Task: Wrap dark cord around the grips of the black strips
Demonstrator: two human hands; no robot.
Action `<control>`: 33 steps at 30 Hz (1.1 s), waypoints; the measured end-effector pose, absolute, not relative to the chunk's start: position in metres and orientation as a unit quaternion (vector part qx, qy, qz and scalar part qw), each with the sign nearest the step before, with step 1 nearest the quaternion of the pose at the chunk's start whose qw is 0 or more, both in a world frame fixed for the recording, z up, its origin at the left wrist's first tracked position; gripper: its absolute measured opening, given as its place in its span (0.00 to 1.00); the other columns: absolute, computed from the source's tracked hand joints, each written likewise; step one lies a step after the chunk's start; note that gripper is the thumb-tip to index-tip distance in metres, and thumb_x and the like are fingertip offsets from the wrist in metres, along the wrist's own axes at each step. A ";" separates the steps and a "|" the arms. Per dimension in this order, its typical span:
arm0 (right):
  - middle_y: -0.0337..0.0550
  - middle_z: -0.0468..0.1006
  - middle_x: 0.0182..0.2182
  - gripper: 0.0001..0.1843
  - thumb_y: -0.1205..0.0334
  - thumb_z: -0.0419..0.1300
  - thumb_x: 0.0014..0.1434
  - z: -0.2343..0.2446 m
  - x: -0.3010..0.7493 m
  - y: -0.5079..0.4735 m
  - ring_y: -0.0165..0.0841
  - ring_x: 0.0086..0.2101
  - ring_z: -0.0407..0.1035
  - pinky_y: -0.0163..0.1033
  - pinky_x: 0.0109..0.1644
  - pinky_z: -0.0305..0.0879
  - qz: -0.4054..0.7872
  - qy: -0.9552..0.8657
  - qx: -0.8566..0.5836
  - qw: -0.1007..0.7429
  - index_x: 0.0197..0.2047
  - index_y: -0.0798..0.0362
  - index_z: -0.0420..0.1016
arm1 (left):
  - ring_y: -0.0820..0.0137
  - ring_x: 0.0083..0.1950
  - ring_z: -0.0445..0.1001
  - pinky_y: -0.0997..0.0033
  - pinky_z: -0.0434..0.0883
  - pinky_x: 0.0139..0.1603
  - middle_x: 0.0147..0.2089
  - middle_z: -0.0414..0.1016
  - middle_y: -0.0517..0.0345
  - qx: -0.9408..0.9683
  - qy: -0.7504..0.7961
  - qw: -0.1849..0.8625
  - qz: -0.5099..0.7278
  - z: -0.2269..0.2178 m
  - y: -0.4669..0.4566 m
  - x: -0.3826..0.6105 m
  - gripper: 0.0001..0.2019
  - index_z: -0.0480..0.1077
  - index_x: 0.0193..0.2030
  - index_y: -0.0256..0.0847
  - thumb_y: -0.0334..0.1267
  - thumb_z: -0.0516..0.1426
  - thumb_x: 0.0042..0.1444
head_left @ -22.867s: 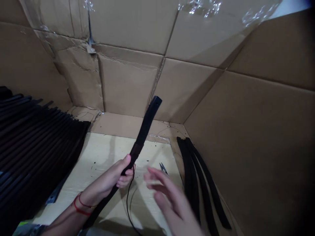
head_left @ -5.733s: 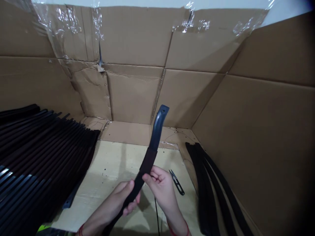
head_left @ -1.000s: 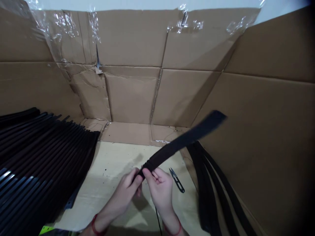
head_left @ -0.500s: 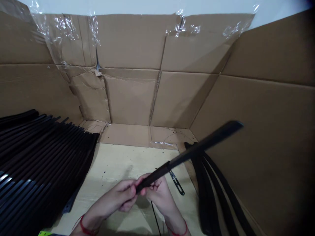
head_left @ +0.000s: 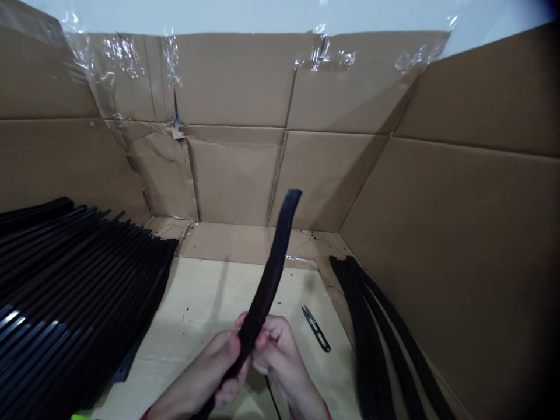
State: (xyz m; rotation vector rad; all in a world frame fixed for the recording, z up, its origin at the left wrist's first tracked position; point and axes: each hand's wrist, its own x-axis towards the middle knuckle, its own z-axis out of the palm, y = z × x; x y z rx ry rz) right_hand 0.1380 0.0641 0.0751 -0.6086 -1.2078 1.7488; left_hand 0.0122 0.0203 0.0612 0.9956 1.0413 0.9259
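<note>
A long dark strip point(head_left: 286, 227) slants up and away from my hands, with a sleeve-like cover point(head_left: 266, 286) over its middle that bunches into folds by my fingers. My left hand point(head_left: 228, 356) is closed around the lower part of the strip. With thumb and fingers, my right hand point(head_left: 277, 344) pinches the bunched cover from the right side. A thin black cord point(head_left: 273, 395) hangs below my right hand. To the right, black thread snips point(head_left: 315, 328) lie on the pale work surface, touched by neither hand.
A large row of dark strips point(head_left: 87, 303) fills the left side. Several black curved strips point(head_left: 367, 326) lean along the right. Cardboard walls point(head_left: 236, 175) joined with clear tape surround the pale board point(head_left: 196, 291), which has small dark specks on it.
The strip has swung from pointing right to standing more upright and away from me. Its lower end now extends below my left hand, and the cover is bunched at my fingers.
</note>
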 end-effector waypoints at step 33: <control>0.25 0.50 0.15 0.22 0.45 0.70 0.49 0.078 0.144 0.073 0.19 0.16 0.37 0.29 0.17 0.34 0.703 -0.461 -0.263 0.473 0.33 0.57 0.75 | 0.76 0.22 0.55 0.76 0.52 0.24 0.20 0.57 0.66 0.495 0.588 0.349 0.537 0.079 0.031 0.012 0.21 0.64 0.28 0.39 0.56 0.53 0.60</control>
